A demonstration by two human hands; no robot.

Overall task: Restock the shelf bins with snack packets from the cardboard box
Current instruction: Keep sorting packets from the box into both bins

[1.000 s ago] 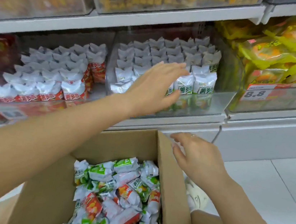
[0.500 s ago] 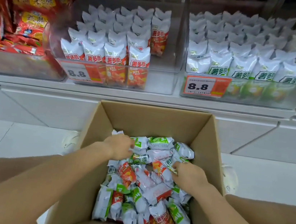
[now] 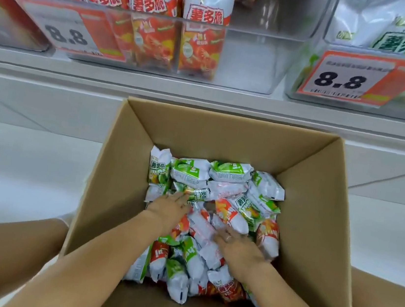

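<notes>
Cardboard box (image 3: 311, 219) still holds plenty of snack packets (image 3: 213, 221) — your left hand (image 3: 169, 210) and right hand (image 3: 238, 248) lie among them, grip unclear — and the red bin (image 3: 249, 64) has room.

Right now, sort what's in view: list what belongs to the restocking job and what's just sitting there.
Job:
cardboard box
snack packets in it
left hand
right hand
red-packet bin
green-packet bin

Just there:
price tags
floor tiles
</notes>
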